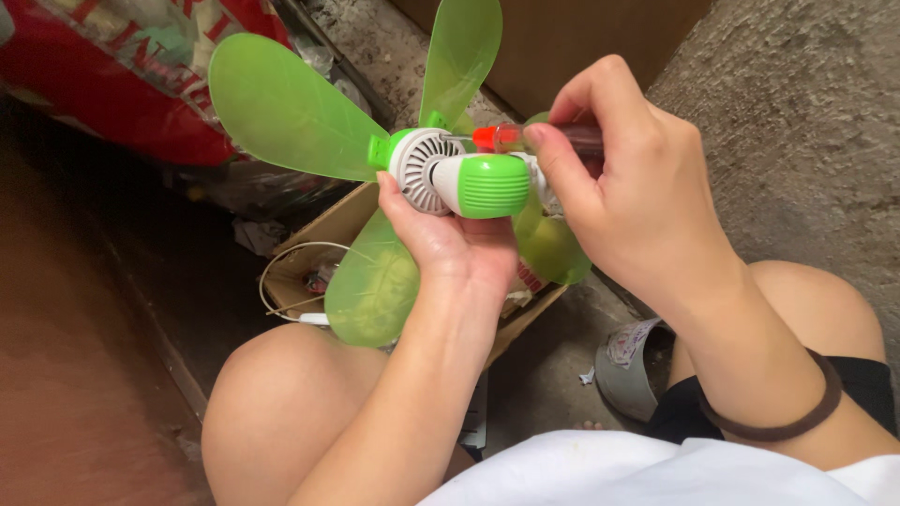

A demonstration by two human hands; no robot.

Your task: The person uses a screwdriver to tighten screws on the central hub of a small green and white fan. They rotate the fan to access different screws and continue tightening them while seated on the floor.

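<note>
Green plastic blades spread from the fan (441, 173) we hold above our knees, and everything else sits relative to that fan. Our left hand (450, 239) grips its white and green hub from below, thumb against the vented motor housing. Our right hand (628, 187) is clenched around a screwdriver (525, 138) with a red collar and dark handle, its tip meeting the hub from the right, just above the green cap.

To do this well, we judge that the tool should stay in line with the screw, pressed straight in, while the left hand keeps the hub from twisting. The thin blades flex easily, so we hold the hub, not a blade.

Below the fan lies an open cardboard box (323, 245) with a white cable (281, 281) looped in it. Up and left of the fan rests a red bag (122, 84).
</note>
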